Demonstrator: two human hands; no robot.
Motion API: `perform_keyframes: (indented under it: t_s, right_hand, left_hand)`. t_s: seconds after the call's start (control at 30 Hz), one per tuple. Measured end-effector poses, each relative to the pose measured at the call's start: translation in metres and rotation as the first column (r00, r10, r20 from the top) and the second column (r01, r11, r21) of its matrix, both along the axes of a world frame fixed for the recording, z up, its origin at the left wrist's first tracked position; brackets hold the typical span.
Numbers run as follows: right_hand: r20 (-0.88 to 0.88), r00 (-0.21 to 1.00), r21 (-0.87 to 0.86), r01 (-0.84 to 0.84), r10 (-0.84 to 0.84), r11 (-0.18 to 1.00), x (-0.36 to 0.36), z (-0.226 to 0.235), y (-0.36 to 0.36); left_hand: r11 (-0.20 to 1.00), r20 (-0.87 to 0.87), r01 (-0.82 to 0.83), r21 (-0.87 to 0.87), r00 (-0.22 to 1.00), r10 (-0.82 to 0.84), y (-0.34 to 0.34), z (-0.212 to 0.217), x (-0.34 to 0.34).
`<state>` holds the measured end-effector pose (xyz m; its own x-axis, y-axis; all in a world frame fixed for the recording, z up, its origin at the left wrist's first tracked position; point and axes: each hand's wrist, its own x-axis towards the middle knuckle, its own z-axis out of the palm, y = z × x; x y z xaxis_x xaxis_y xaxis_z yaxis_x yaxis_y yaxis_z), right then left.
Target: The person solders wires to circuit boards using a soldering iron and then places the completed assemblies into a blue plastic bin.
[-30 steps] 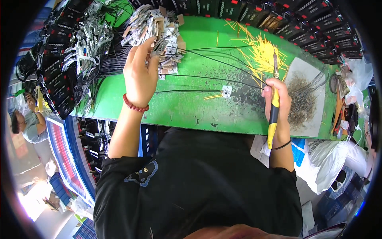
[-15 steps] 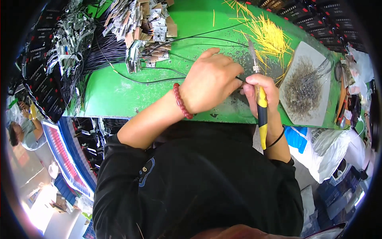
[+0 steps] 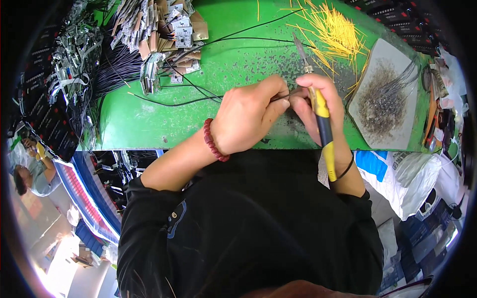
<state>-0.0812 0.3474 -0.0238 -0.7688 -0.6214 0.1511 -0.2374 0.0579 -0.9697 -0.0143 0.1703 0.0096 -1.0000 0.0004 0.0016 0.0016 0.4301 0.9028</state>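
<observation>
In my left hand [image 3: 248, 116], thumb and fingers pinch a thin black cable [image 3: 174, 105] that trails to the left over the green bench [image 3: 134, 131]. A dark red bead bracelet circles that wrist. My right hand [image 3: 314, 107] grips a soldering iron [image 3: 325, 130] with a yellow and black handle, its metal tip pointing up and away. The thumb and fingertips of that hand meet the cable's end close to my left fingertips. Exactly how they hold the end is too small to see.
Thin yellow tubes [image 3: 338, 35] lie heaped at the far right. Nearer is a pale board [image 3: 370, 136] with dark scraps and fine wires. Stacked circuit boards [image 3: 183, 37] and bundled metal parts [image 3: 74, 64] fill the left. White bags [image 3: 402, 186] hang beyond the front edge.
My left hand has come nearer and turned, so its thumb now shows along the cable. The right hand keeps hold of the soldering iron. The view has shifted slightly.
</observation>
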Motion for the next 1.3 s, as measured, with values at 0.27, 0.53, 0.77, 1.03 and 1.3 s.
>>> perform_keyframes:
  t_s: [0.27,0.53,0.77,1.03,1.3]
  right_hand:
    - [0.078,0.997,-0.124,0.0,0.01,0.992,0.0,-0.003,0.009]
    - [-0.085,0.978,-0.058,0.187,-0.191,0.981,-0.003,0.003,0.01]
    - [0.117,0.982,-0.029,0.156,-0.151,0.987,0.01,0.007,0.006]
    - [-0.434,0.892,-0.067,0.109,-0.127,0.992,0.006,-0.004,-0.004]
    - [-0.254,0.962,-0.071,0.084,-0.099,0.994,0.009,-0.007,0.003]
  left_hand:
    - [0.98,-0.054,0.185,-0.071,0.981,-0.189,-0.006,0.003,-0.004]
    - [0.935,-0.043,0.095,-0.342,0.992,-0.117,-0.004,0.004,0.003]
    - [0.888,-0.183,0.016,-0.46,0.977,-0.112,-0.001,-0.007,0.004]
    - [0.999,-0.047,-0.02,-0.037,0.999,0.018,0.004,-0.007,0.003]
    - [0.981,-0.159,-0.029,-0.191,0.987,-0.001,0.003,-0.011,0.004]
